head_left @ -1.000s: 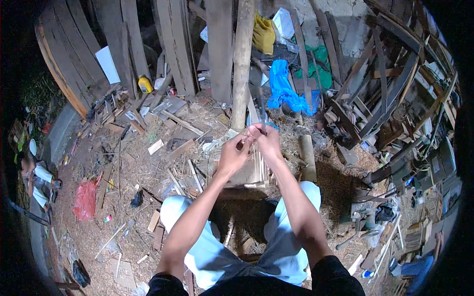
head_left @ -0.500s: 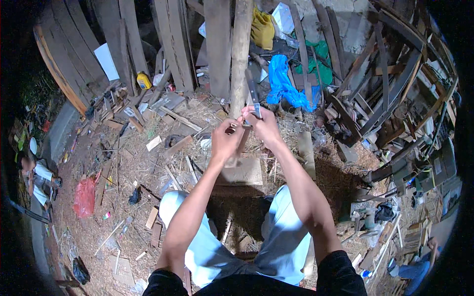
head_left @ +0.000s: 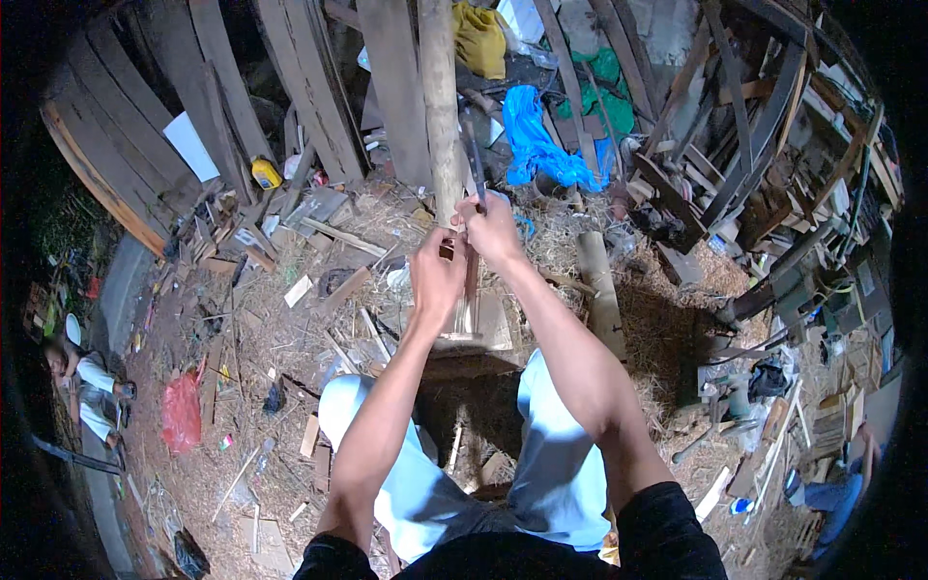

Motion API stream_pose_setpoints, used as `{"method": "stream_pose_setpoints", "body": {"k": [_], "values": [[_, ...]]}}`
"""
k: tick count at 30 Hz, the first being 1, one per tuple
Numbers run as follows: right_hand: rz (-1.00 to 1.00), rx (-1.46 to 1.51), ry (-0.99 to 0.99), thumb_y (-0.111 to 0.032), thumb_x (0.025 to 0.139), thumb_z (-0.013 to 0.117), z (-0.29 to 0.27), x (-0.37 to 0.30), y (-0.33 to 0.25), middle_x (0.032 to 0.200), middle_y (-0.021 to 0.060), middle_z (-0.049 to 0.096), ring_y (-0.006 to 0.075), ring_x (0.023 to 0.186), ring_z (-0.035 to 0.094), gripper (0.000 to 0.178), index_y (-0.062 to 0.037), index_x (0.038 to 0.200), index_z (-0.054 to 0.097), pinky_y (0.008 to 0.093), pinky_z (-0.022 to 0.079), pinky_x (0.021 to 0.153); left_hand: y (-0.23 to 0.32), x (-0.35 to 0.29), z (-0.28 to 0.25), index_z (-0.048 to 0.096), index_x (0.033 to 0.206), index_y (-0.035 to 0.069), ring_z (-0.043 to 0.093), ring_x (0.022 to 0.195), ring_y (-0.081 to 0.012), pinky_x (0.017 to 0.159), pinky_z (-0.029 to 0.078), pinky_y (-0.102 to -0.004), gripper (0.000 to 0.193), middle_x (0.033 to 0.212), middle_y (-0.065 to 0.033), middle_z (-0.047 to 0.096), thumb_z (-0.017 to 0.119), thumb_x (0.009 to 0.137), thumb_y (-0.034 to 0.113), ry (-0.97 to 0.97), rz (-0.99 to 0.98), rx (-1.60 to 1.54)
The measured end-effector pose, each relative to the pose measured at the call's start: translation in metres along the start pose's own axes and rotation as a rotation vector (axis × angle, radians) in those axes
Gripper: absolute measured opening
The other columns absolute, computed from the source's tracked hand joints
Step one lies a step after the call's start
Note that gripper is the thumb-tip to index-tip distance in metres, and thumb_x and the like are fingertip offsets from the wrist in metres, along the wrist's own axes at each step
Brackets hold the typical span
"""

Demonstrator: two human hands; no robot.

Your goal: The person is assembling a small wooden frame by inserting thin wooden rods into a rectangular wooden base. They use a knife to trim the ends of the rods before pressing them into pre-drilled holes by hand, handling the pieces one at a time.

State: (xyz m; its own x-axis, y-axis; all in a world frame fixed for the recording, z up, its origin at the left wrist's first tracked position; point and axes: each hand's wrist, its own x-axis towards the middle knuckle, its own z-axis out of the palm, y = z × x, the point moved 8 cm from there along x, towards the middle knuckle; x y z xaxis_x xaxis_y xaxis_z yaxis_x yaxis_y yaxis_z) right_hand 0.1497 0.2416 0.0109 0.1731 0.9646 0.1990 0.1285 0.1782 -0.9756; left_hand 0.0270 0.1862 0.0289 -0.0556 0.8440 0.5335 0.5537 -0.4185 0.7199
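Note:
My left hand (head_left: 440,269) is closed, its thumb and fingers curled around the upper part of a narrow wooden strip (head_left: 471,290). The strip runs down from between my hands to a pale wooden block (head_left: 498,329) in front of my knees. Touching the left fingertips, my right hand (head_left: 491,232) is closed on a long, dark, knife-like tool (head_left: 474,159). This tool sticks up and away past my right knuckles. My fingers hide where the tool and the strip meet.
Just beyond my hands stands a round wooden post (head_left: 442,116). A short log (head_left: 599,285) lies to the right. Blue plastic (head_left: 536,145), a yellow jug (head_left: 265,173) and a red bag (head_left: 182,414) lie around. Other people sit at far left (head_left: 92,382) and lower right (head_left: 836,493).
The view has shifted, so the post and background stand further left. My right hand has turned slightly, and the dark tool now points more steeply away. Both hands stay close together.

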Motion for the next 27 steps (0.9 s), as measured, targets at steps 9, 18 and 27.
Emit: {"method": "stream_pose_setpoints", "body": {"k": [9, 18, 27], "values": [[0.015, 0.053, 0.183, -0.010, 0.077, 0.054, -0.026, 0.041, 0.073, 0.064, 0.0081, 0.061, 0.0156, 0.056, 0.056, 0.011, 0.0000, 0.075, 0.059, 0.0328, 0.043, 0.051, -0.004, 0.002, 0.027, 0.062, 0.080, -0.001, 0.063, 0.061, -0.0296, 0.056, 0.047, -0.0364, 0.014, 0.068, -0.0196, 0.062, 0.060, 0.079, 0.013, -0.131, -0.085, 0.040], [0.329, 0.335, 0.218, -0.012, 0.081, 0.060, -0.106, 0.038, 0.091, 0.062, -0.0045, 0.054, 0.0045, 0.042, 0.033, 0.003, -0.0109, 0.083, 0.062, 0.0233, 0.023, 0.036, -0.106, -0.015, 0.043, 0.060, 0.083, -0.003, 0.063, 0.061, -0.0210, 0.058, 0.050, -0.0345, 0.023, 0.073, -0.0166, 0.065, 0.064, 0.083, 0.020, -0.283, -0.304, -0.087], [0.328, 0.362, -0.017, -0.016, 0.080, 0.066, -0.081, 0.025, 0.067, 0.073, -0.0036, 0.057, 0.0025, 0.044, 0.032, 0.017, -0.0075, 0.095, 0.066, 0.0203, 0.023, 0.037, -0.238, -0.072, 0.084, 0.058, 0.096, 0.001, 0.057, 0.061, -0.0134, 0.053, 0.053, -0.0280, 0.020, 0.083, -0.0048, 0.059, 0.061, 0.087, 0.018, -0.127, -0.844, -0.783]]}}
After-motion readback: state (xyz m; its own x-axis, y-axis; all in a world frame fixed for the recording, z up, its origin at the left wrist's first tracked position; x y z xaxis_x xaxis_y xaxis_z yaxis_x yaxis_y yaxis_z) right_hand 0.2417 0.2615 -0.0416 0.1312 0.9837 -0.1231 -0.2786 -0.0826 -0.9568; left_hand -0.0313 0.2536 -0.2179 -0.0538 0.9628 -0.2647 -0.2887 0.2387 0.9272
